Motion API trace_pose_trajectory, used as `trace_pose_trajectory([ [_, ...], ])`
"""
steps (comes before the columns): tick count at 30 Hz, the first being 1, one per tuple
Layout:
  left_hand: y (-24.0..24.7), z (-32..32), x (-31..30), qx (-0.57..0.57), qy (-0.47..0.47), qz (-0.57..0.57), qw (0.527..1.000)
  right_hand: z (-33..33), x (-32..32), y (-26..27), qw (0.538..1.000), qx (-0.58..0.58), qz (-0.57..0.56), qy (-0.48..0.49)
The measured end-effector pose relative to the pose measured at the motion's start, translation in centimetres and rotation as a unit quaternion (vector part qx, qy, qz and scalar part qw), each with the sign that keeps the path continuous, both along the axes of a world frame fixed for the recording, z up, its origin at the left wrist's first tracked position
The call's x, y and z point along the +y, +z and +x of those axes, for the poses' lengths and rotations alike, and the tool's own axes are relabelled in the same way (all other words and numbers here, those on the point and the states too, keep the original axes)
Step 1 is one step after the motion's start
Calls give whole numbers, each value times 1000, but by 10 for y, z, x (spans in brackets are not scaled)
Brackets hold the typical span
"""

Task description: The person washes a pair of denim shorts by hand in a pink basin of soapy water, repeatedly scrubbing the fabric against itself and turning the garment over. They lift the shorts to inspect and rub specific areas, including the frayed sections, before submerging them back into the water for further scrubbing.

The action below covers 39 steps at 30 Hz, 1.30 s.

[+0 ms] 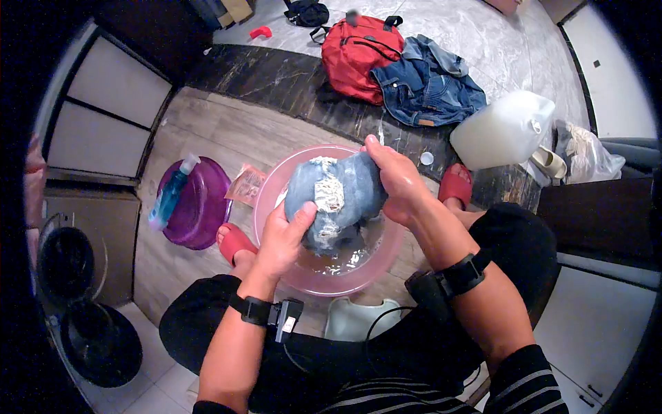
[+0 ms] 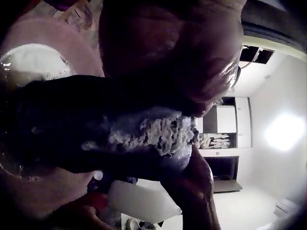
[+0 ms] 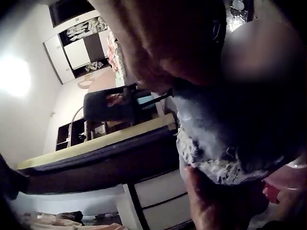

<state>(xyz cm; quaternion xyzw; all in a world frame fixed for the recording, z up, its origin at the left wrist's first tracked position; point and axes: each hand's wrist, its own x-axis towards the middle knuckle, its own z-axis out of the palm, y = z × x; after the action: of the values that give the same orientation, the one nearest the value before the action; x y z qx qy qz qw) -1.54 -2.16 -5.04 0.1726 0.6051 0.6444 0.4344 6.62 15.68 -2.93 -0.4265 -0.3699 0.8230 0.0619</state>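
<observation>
Both hands hold up a wet piece of faded blue denim point(image 1: 362, 183) with a frayed white ripped patch point(image 1: 329, 195). Below it is a pink basin point(image 1: 386, 259) of cloudy water. My left hand point(image 1: 284, 241) grips the denim's lower left side, thumb across the front beside the fraying. At the upper right side, my right hand point(image 1: 400, 176) holds the cloth, its thumb pointing up; its other fingers are hidden behind. Bunched denim point(image 2: 57, 124) spans the left wrist view under the left hand. The right wrist view shows the fraying point(image 3: 220, 165) close to the left thumb.
A purple basin point(image 1: 214, 183) with a bottle of blue liquid point(image 1: 171, 196) stands left, near a pink packet point(image 1: 246, 185). Beyond lie a red backpack point(image 1: 352, 62), more denim point(image 1: 431, 86) and a white jerrycan point(image 1: 503, 131). Red slippers point(image 1: 236, 243) flank the pink basin; a pale stool point(image 1: 358, 319) is nearer.
</observation>
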Motion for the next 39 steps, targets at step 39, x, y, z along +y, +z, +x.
trace_pose_trajectory([
  [39, -25, 37, 28, 59, 197, -172, 963, -4, -65, -43, 891, -85, 424, 137],
])
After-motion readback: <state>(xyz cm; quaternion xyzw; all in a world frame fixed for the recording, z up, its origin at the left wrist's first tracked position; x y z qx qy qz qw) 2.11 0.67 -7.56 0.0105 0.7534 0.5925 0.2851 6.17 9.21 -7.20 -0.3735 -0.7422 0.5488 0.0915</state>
